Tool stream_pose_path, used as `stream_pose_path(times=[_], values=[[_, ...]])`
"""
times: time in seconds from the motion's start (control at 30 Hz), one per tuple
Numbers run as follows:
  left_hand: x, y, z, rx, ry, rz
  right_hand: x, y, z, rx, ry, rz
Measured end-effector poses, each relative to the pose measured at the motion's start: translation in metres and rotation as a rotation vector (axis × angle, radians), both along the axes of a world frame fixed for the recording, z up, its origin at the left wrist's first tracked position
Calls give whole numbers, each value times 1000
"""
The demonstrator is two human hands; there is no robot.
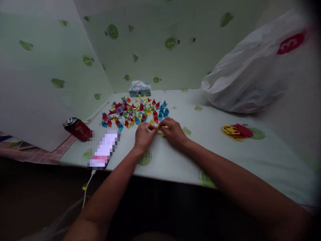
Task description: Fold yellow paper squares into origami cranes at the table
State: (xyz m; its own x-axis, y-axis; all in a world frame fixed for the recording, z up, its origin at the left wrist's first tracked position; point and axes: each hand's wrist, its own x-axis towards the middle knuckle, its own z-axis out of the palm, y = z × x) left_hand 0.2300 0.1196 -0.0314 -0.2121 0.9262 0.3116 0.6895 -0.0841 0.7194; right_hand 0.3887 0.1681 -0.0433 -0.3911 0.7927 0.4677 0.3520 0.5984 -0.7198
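Both my hands meet over the middle of the table, pinching a small piece of yellow paper [162, 133] between them. My left hand [144, 136] grips its left side with thumb and forefinger. From the other side my right hand [173, 131] closes its fingertips on the same paper. My fingers cover much of it, so its exact folded form is hard to make out. Just beyond my hands stand many small folded paper figures [135, 112] in red, blue, yellow, purple and green, crowded together.
A tissue box [140, 89] stands behind the paper figures. To the left are a tilted dark red drink can [78, 129] and a phone [104, 149] on a white cable [86, 190]. Red and yellow cut-out pieces [237, 132] lie at right, before a big white plastic bag [247, 73].
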Motion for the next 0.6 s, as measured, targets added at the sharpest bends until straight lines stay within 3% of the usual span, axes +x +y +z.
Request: stream_pose_path(times=[0.1,0.23,0.4,0.6], values=[[-5,2,0,-137,227,42,-1,3,-4,-9,-91,-39],[-10,5,-1,-240,371,56,5,7,0,-13,-136,-125],[-11,9,-4,-247,414,65,12,8,7,-90,-385,-234],[-12,13,-11,-166,355,114,7,2,-4,-16,-533,-283]])
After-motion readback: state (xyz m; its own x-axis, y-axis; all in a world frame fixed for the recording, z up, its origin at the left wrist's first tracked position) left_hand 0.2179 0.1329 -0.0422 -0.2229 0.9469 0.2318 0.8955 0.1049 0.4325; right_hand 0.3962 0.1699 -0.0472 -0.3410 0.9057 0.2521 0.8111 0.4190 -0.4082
